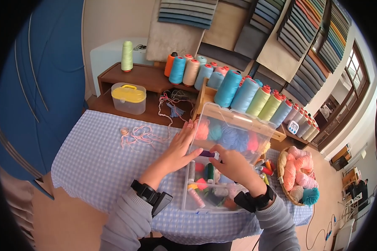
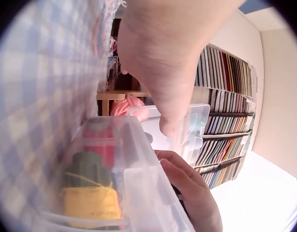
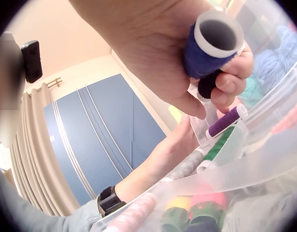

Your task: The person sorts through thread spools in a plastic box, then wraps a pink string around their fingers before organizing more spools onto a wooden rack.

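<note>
A clear plastic box (image 1: pixel 188 196) of thread spools stands with its lid (image 1: pixel 259 127) raised. My left hand (image 1: pixel 178 152) is at the box's left side, fingers extended along the lid's edge, thumb toward the inside; whether it touches the lid is unclear. My right hand (image 1: pixel 235 167) is over the box, fingers curled. In the right wrist view it holds a dark blue spool (image 3: pixel 204 55) and a black spool (image 3: pixel 208 87). Below them lie a purple spool (image 3: pixel 223 122) and a green spool (image 3: pixel 219 145). In the left wrist view, yellow thread (image 2: pixel 92 205) shows through the box wall.
Pink yarn (image 1: pixel 144 136) lies loose on the checked cloth (image 1: pixel 92 142). A yellow-lidded box (image 1: pixel 130 100) stands at the back left. Large thread cones (image 1: pixel 228 90) line the back shelf. A yarn basket (image 1: pixel 282 184) and loose spools (image 1: pixel 265 170) are on the right.
</note>
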Action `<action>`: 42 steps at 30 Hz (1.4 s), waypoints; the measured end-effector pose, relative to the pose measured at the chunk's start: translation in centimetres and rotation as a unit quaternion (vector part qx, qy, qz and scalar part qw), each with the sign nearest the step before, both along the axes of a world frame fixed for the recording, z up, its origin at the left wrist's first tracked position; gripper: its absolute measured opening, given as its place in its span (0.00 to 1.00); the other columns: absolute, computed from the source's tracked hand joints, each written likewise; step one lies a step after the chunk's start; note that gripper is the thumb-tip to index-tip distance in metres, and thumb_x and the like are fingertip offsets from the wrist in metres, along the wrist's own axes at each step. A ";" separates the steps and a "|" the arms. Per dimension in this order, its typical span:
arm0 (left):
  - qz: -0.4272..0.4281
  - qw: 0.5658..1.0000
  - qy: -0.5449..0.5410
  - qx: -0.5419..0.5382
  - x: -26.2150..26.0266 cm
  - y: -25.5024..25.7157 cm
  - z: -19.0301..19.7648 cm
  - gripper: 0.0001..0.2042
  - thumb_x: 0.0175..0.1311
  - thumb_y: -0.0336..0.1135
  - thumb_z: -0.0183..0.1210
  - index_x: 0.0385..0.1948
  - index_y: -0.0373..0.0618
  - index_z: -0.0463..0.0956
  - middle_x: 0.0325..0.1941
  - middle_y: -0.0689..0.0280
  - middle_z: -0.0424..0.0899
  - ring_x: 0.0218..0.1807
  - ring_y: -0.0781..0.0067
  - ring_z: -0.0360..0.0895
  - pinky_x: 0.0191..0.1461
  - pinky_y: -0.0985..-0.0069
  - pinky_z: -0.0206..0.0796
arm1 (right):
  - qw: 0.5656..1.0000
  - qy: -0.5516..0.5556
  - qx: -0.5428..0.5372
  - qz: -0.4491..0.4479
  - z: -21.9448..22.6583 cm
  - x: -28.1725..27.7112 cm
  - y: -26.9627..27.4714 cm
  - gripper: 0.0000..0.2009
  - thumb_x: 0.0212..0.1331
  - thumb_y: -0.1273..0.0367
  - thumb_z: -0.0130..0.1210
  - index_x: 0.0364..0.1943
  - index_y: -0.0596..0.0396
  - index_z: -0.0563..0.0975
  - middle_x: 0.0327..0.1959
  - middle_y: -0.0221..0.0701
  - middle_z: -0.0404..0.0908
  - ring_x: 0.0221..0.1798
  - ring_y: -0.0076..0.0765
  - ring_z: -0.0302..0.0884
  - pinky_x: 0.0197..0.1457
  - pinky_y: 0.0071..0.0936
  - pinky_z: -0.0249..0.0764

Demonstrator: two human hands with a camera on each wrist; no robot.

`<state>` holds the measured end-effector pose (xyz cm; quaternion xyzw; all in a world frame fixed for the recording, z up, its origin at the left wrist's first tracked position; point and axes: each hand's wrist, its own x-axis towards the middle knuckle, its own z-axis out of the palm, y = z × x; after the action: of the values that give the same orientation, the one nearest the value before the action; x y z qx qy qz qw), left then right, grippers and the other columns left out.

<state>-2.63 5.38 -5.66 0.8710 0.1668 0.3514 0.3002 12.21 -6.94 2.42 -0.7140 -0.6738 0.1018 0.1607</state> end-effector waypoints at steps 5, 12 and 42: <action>0.008 1.000 -0.014 0.016 -0.1 -0.1 0.6 0.37 0.60 0.47 0.49 0.65 0.46 0.36 0.69 0.53 0.40 0.71 0.53 0.33 0.69 0.57 0.29 | 0.999 -0.044 0.006 0.007 -0.2 -0.3 0.5 0.12 0.52 0.65 0.52 0.38 0.56 0.69 0.24 0.41 0.78 0.29 0.51 0.76 0.32 0.41 0.71; -0.027 0.991 -0.069 -0.114 0.0 -0.3 1.1 0.36 0.63 0.58 0.36 0.65 0.44 0.34 0.70 0.55 0.40 0.71 0.56 0.33 0.69 0.58 0.25 | 0.991 -0.135 0.007 -0.002 -1.4 0.0 1.7 0.13 0.50 0.65 0.55 0.36 0.53 0.67 0.24 0.38 0.78 0.30 0.50 0.76 0.31 0.41 0.69; 0.012 0.871 -0.312 -0.380 -0.2 0.7 0.2 0.20 0.68 0.46 0.33 0.46 0.44 0.70 0.29 0.71 0.76 0.37 0.81 0.72 0.47 0.79 0.59 | 0.990 -0.129 0.010 0.055 -2.1 -1.6 0.3 0.16 0.50 0.59 0.50 0.19 0.60 0.72 0.16 0.42 0.75 0.22 0.48 0.74 0.26 0.41 0.70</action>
<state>-2.85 6.07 -5.50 0.5332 0.1956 0.5177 0.6399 10.65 -6.60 0.35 -0.6814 -0.7280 0.0108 0.0739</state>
